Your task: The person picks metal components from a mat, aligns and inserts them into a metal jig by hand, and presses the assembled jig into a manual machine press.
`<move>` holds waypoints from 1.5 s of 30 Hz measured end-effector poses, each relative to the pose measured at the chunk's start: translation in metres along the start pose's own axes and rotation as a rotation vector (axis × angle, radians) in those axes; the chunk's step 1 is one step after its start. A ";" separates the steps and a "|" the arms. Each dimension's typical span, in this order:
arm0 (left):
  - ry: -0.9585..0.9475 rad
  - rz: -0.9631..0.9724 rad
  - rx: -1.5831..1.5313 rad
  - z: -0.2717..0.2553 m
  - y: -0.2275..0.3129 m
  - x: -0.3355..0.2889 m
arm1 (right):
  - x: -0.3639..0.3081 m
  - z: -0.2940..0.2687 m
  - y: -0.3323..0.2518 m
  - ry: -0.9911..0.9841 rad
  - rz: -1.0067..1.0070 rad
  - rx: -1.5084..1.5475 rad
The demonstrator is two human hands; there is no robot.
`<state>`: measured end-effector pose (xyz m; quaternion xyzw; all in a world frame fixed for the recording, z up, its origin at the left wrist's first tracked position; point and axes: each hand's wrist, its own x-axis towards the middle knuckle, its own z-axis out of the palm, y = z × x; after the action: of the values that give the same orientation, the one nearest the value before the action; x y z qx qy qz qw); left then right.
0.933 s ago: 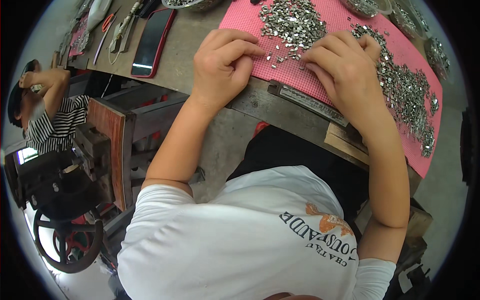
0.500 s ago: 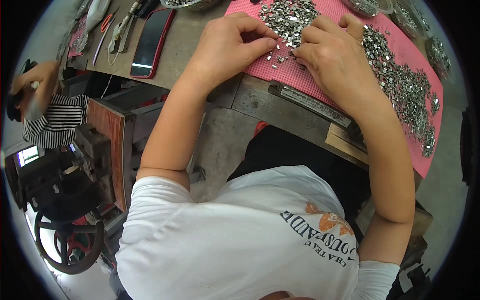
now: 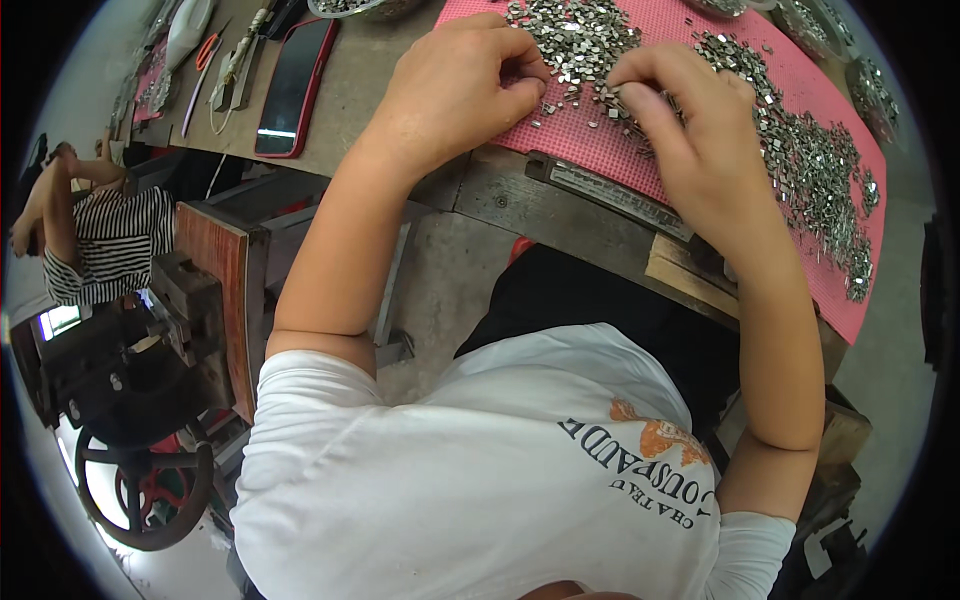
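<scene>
Small shiny metal pieces (image 3: 578, 42) lie heaped on a pink textured mat (image 3: 575, 143) in front of me. Left of this heap is my left hand (image 3: 455, 88), its thumb and forefinger closed towards each other near the mat. Whatever might be between those fingertips is too small to make out. At the heap's right edge, my right hand (image 3: 700, 135) pinches a small metal piece (image 3: 615, 89) between thumb and forefinger. Below its fingers lie more loose pieces, partly hidden by the hand. A larger spread of metal bits (image 3: 815, 185) covers the mat farther right.
Left on the table lie a phone (image 3: 294, 90) in a red case and orange-handled scissors (image 3: 208, 50). Clear bowls (image 3: 872, 98) of metal pieces stand at the far right. A metal bar (image 3: 612, 195) lines the near edge. A person in stripes (image 3: 115, 240) is beyond a handwheel machine (image 3: 143, 497).
My right hand has turned and its fingers have risen from the mat into a pinch. My left hand has shifted slightly up and left. The person at left has moved their arms.
</scene>
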<state>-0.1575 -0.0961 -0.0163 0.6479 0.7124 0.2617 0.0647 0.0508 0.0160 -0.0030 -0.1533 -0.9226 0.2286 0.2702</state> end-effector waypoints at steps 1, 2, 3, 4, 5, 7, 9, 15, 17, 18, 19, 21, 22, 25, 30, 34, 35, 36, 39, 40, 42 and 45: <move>0.017 0.028 0.036 0.001 0.001 0.000 | -0.003 -0.007 -0.002 -0.042 0.192 0.226; 0.015 0.034 0.034 0.003 0.002 0.000 | -0.008 -0.010 -0.004 -0.015 0.288 0.392; 0.023 -0.006 -0.046 0.005 0.004 -0.002 | -0.012 -0.013 -0.003 -0.009 0.292 0.389; 0.030 -0.045 -0.131 0.008 0.008 -0.005 | -0.018 -0.016 -0.002 0.008 0.341 0.521; 0.025 -0.038 -0.137 0.012 0.012 -0.007 | -0.024 -0.021 0.000 0.026 0.389 0.654; 0.079 -0.022 -0.298 0.021 0.023 -0.009 | -0.034 -0.033 0.003 0.010 0.415 0.639; 0.072 -0.003 -0.311 0.026 0.045 -0.011 | -0.048 -0.035 0.009 0.136 0.440 0.821; 0.060 0.022 -0.514 0.050 0.089 -0.007 | -0.086 -0.056 0.020 0.238 0.551 1.100; 0.036 0.038 -0.537 0.062 0.104 -0.005 | -0.104 -0.064 0.026 0.271 0.577 1.141; 0.024 0.048 -0.554 0.068 0.111 -0.004 | -0.113 -0.068 0.029 0.284 0.581 1.129; 0.008 0.058 -0.563 0.075 0.117 -0.002 | -0.123 -0.073 0.032 0.301 0.586 1.114; -0.014 0.051 -0.633 0.087 0.129 0.002 | -0.138 -0.080 0.035 0.354 0.612 1.056; -0.029 0.058 -0.639 0.092 0.133 0.004 | -0.146 -0.083 0.039 0.344 0.600 0.954; -0.050 0.092 -0.633 0.106 0.148 0.007 | -0.167 -0.088 0.048 0.351 0.517 0.697; 0.044 0.270 -0.460 0.134 0.165 0.011 | -0.197 -0.087 0.055 0.389 0.387 0.107; 0.058 0.364 -0.284 0.141 0.169 0.011 | -0.199 -0.080 0.059 0.392 0.307 -0.026; 0.080 0.374 -0.254 0.142 0.168 0.010 | -0.197 -0.078 0.058 0.392 0.273 -0.053; 0.076 0.372 -0.253 0.143 0.168 0.010 | -0.195 -0.076 0.058 0.393 0.239 -0.080; 0.127 0.433 -0.198 0.142 0.167 0.009 | -0.189 -0.070 0.059 0.376 0.158 -0.140; 0.149 0.460 -0.161 0.142 0.168 0.009 | -0.188 -0.069 0.059 0.375 0.158 -0.138; 0.170 0.485 -0.123 0.143 0.168 0.009 | -0.186 -0.067 0.060 0.360 0.102 -0.188; 0.179 0.562 -0.038 0.145 0.166 0.010 | -0.185 -0.065 0.061 0.333 0.070 -0.244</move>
<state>0.0508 -0.0411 -0.0619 0.7929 0.5027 0.3387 -0.0615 0.2466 0.0152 -0.0640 -0.2523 -0.8802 0.0960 0.3904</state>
